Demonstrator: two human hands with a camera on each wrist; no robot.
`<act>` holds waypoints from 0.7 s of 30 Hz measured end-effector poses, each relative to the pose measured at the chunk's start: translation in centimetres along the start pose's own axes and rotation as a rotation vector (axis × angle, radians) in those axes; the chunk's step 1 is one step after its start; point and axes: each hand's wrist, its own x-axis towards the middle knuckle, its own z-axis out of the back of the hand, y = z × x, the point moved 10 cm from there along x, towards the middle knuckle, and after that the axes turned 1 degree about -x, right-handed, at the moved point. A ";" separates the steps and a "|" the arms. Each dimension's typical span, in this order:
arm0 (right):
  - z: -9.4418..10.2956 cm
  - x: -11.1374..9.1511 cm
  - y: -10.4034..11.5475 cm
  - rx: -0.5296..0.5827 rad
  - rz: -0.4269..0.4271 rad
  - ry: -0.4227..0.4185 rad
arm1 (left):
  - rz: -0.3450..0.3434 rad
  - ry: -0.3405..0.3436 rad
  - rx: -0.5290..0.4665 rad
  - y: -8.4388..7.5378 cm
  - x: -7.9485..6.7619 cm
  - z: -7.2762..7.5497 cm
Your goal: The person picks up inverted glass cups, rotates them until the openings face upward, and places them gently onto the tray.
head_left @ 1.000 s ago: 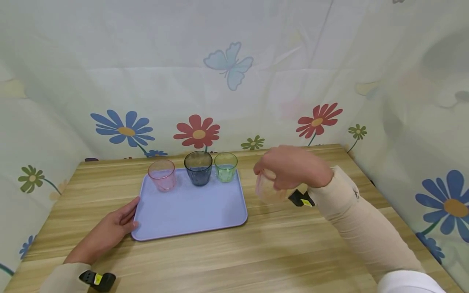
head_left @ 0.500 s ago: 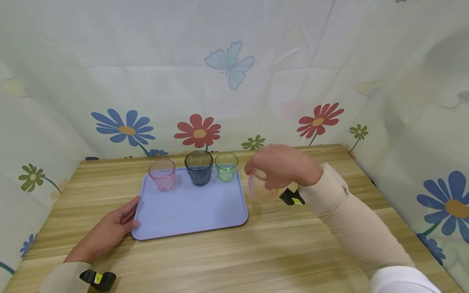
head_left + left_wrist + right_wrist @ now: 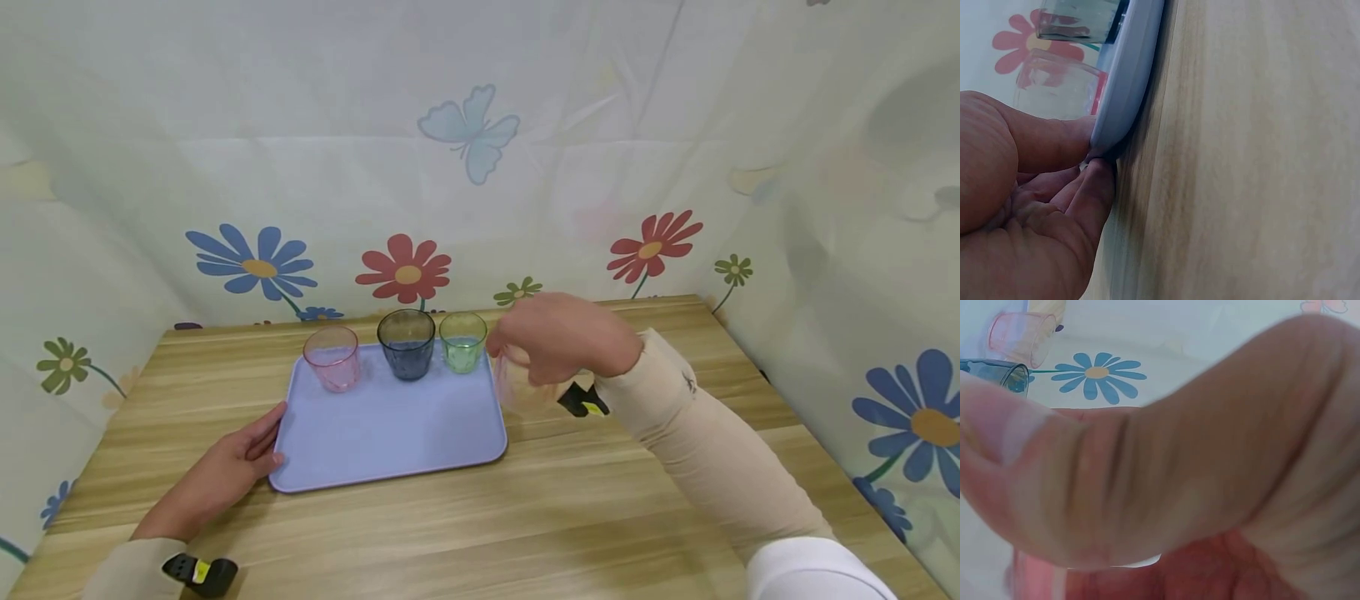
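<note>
1. While the left hand (image 3: pixel 225 475) rests against the near left corner of the lavender tray (image 3: pixel 390 442), thumb and fingertips pressed to its rim, the right hand (image 3: pixel 562 337) grips a pale pink tumbler (image 3: pixel 517 385) from above, fingers curled round its top.
2. Three cups stand along the tray's far edge in the centre of the frame: a pink tumbler (image 3: pixel 332 358), a dark blue tumbler (image 3: pixel 407 344) and a green tumbler (image 3: pixel 462 342).
3. By my reading, three cups are placed and the fourth is not yet set down; it hangs in the air just beside the tray's right rim, right of the green one.
4. Compared with a second ago, the right hand and its tumbler have moved left, from over the bare wooden table (image 3: pixel 600 517) towards the tray edge; the left hand and the three standing cups are unchanged.
</note>
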 end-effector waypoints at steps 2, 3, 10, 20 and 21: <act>0.1 0.2 0.1 -0.004 0.004 -0.001 | -0.007 -0.001 -0.004 -0.1 0.0 0.0; 0.1 0.2 0.1 -0.004 0.005 -0.003 | -0.013 0.000 -0.010 -0.1 -0.1 0.0; 0.2 0.8 0.6 -0.016 0.018 0.001 | -0.027 -0.001 -0.016 0.1 -0.1 -0.2; 0.7 1.3 0.9 -0.020 0.018 0.000 | -0.026 0.002 -0.013 0.0 -0.1 0.0; 0.7 1.4 1.0 -0.018 0.019 0.000 | -0.023 0.001 -0.013 -0.1 -0.1 0.0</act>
